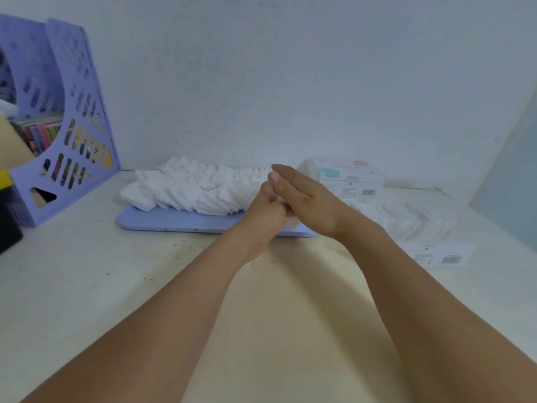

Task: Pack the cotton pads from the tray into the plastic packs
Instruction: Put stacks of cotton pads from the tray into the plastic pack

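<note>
A pale blue tray (174,221) lies near the wall with a long heap of white square cotton pads (191,186) on it. Over the tray's right end my left hand (266,209) curls its fingers round a small stack of pads, whose lower corner (293,221) shows beneath my hands. My right hand (302,196) lies over the left one with straight fingers pointing left, pressing on that stack. A filled plastic pack (351,177) with pink and blue marks stands behind my right hand. A clear pack holding pads (412,219) lies flat to the right.
A purple perforated file holder (72,120) with books stands at the left against the wall. A black and yellow object (7,210) sits at the left edge. The wall runs close behind the tray, and a pale panel rises at the far right.
</note>
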### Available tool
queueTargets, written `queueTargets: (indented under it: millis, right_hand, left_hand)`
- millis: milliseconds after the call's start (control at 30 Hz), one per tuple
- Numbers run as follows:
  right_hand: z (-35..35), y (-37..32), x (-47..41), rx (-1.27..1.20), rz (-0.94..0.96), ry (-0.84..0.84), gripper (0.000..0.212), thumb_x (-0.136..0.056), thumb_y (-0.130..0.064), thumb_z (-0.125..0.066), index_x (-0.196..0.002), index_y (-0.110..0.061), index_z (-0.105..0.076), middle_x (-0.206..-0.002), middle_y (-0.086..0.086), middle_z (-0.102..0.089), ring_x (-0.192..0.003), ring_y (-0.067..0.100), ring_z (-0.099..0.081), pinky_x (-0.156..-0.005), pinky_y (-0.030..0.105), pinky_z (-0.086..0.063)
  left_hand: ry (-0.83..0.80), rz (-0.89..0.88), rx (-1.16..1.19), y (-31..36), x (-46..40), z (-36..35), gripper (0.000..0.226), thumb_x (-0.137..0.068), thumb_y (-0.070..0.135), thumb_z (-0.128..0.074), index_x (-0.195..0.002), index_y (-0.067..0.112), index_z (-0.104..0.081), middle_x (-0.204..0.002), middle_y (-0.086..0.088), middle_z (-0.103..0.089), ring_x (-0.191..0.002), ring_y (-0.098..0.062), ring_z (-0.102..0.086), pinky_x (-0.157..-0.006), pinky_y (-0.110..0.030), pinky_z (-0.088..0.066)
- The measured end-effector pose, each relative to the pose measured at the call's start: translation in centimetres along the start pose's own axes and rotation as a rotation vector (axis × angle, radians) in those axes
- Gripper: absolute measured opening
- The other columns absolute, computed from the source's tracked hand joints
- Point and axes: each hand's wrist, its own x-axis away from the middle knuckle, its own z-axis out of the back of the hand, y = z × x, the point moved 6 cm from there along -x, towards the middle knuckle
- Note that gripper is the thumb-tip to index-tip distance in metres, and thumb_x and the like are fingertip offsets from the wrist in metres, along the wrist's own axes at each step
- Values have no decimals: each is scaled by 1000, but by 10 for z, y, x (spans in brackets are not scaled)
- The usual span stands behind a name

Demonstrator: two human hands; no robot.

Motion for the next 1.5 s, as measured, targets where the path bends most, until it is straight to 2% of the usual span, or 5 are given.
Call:
queueTargets:
  millis: [200, 467, 1133, 1267, 1500]
  right_hand:
    - [31, 27, -6, -190, -42, 578, 32, -107, -29, -45, -134, -16, -56, -118, -9, -62, -106, 3, -59, -91, 22, -39]
    - [-4, 68, -17, 133, -240, 318, 78, -80, -42, -82, -143, -12, -47, -135, 2, -56, -123, 20, -54, -87, 25, -38]
    - [-5, 76, -47, 473, -223, 301, 19, -91, -18, -60, -103, -4, -64, -95, 11, -64, -86, 30, -60, -71, 37, -50]
    - [0, 78, -43, 444, -206, 434, 27, -86, -10, -55, -63, -12, -42, -62, 4, -44, -61, 26, -44, -49, 31, -27]
    - [17, 74, -25, 162, -180, 712, 18, -88, -19, -57, -77, -4, -60, -74, 8, -64, -66, 23, -56, -62, 36, -47]
  left_hand:
    - [313, 23, 217, -5, -9, 36, 21, -96, 19, -65, -114, 9, -59, -106, -5, -68, -96, -21, -67, -90, -40, -58]
    - [582, 54, 528, -17, -4, 70, 20, -91, 6, -70, -110, 4, -63, -104, -2, -68, -93, -16, -67, -70, -23, -57]
    - [589, 167, 536, -29, -9, 60, 16, -93, 11, -49, -107, 8, -54, -109, -8, -55, -82, -20, -53, -64, -29, -49]
    - [552, 159, 519, -28, -9, 58, 16, -89, 4, -52, -105, 5, -55, -98, -6, -56, -76, -18, -52, -62, -27, -47]
    - [562, 143, 489, -26, -9, 61, 7, -88, 4, -54, -89, 10, -57, -92, -4, -58, -79, -19, -54, -77, -34, -45]
